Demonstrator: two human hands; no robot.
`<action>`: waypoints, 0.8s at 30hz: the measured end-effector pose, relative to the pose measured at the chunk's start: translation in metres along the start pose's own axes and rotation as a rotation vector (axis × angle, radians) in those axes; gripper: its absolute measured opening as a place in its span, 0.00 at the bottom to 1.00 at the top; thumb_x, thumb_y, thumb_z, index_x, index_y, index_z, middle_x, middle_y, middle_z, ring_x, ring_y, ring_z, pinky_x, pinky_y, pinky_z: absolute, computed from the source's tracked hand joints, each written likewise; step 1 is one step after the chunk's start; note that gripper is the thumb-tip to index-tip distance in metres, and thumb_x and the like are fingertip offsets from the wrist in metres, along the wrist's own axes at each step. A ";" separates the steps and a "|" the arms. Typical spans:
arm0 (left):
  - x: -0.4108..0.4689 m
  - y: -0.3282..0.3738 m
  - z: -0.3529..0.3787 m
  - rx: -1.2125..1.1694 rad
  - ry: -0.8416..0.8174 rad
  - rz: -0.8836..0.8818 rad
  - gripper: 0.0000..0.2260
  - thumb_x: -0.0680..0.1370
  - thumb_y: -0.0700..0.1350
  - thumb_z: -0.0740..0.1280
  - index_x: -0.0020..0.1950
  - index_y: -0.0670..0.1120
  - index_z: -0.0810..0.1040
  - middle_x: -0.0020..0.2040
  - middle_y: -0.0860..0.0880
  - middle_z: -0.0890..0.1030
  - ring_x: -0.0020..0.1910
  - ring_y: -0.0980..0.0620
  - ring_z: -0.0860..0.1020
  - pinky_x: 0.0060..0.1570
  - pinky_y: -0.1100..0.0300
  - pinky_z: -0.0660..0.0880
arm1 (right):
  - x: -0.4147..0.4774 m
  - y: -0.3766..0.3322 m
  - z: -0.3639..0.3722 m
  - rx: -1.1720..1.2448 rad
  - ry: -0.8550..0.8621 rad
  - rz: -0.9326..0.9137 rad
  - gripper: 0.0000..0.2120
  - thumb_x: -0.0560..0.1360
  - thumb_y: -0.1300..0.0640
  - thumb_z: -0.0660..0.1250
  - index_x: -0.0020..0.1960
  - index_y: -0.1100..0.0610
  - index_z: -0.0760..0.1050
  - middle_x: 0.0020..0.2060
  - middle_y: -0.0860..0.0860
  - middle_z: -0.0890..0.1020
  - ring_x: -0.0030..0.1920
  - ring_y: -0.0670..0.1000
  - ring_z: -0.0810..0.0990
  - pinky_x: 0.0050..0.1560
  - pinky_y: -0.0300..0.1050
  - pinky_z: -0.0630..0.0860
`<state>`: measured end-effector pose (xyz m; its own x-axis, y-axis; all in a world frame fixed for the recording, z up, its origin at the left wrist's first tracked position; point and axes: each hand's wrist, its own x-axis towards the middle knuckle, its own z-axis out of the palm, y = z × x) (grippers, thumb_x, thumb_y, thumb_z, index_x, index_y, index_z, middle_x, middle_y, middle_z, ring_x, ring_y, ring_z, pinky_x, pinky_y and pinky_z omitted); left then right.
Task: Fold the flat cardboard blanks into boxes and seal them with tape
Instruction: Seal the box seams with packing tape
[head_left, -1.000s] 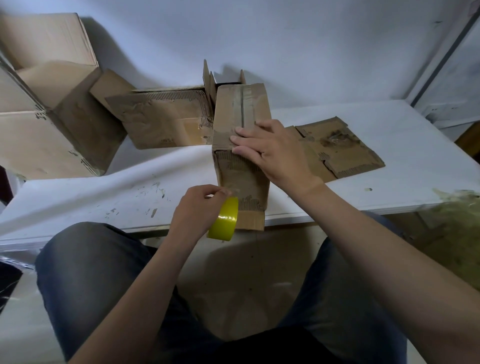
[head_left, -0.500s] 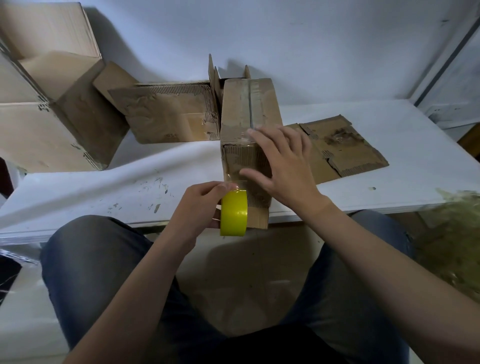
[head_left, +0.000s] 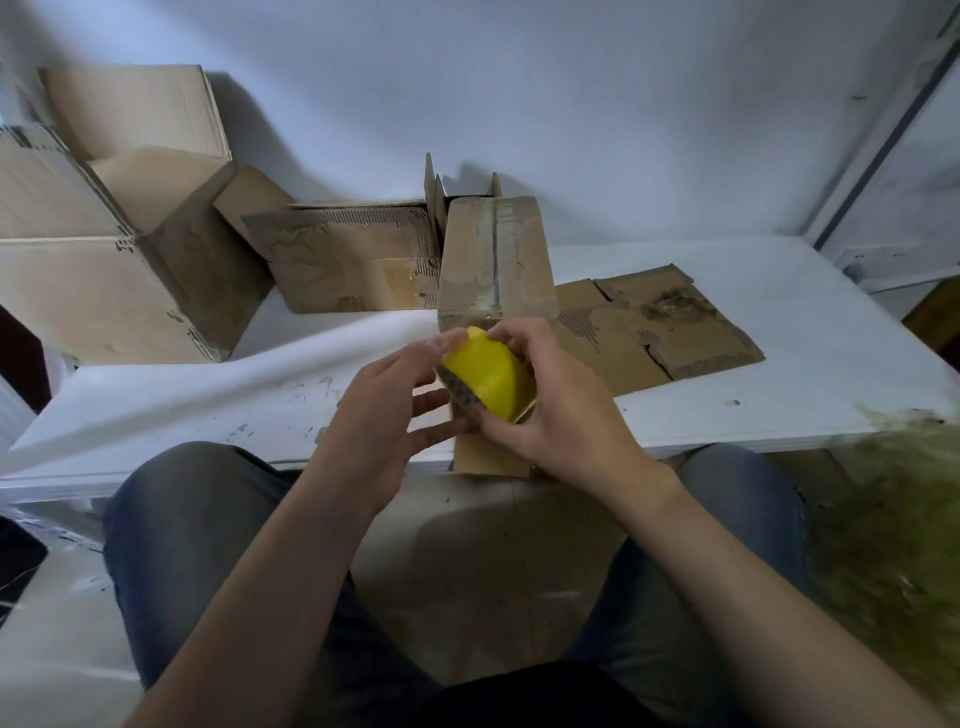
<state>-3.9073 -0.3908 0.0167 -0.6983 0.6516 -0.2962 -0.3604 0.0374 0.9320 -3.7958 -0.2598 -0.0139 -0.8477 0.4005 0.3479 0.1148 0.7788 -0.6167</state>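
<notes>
Head view: both hands meet on a yellow tape roll (head_left: 488, 376), held just above the near edge of the white tabletop (head_left: 779, 374). The right hand (head_left: 566, 421) grips the roll, fingers curled over its far side and thumb beneath. The left hand (head_left: 379, 415) is loose, fingers nearly straight and spread, its topmost fingertip touching the roll's upper left rim. Directly behind the roll stands a narrow folded cardboard box (head_left: 493, 260), its near end at the tabletop's near edge, with a taped seam along its top. A flat cardboard blank (head_left: 665, 332) lies just right of it. A large open carton (head_left: 104, 270) sits at the far left corner.
</notes>
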 end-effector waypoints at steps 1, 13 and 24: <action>0.002 -0.002 -0.001 0.053 0.037 0.041 0.06 0.77 0.52 0.72 0.48 0.52 0.87 0.51 0.51 0.82 0.54 0.49 0.80 0.52 0.48 0.82 | 0.000 0.000 -0.002 -0.004 -0.001 -0.011 0.33 0.71 0.46 0.78 0.67 0.41 0.61 0.61 0.43 0.74 0.57 0.48 0.76 0.52 0.50 0.80; 0.017 0.015 -0.003 0.400 0.067 0.351 0.02 0.74 0.46 0.76 0.45 0.52 0.86 0.42 0.54 0.86 0.43 0.59 0.82 0.46 0.58 0.81 | 0.009 0.013 -0.051 -0.157 -0.097 -0.254 0.25 0.71 0.56 0.77 0.64 0.42 0.72 0.60 0.42 0.74 0.58 0.44 0.71 0.51 0.42 0.73; 0.021 0.010 0.010 0.074 -0.189 0.006 0.15 0.72 0.40 0.75 0.59 0.43 0.83 0.45 0.45 0.86 0.42 0.52 0.84 0.44 0.60 0.81 | 0.022 0.029 -0.069 -0.355 0.062 -0.612 0.12 0.75 0.54 0.72 0.58 0.51 0.81 0.51 0.53 0.80 0.48 0.53 0.74 0.42 0.50 0.72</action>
<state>-3.9194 -0.3689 0.0223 -0.5698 0.7821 -0.2523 -0.3053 0.0836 0.9486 -3.7755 -0.1954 0.0243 -0.7840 -0.1407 0.6047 -0.2021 0.9788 -0.0343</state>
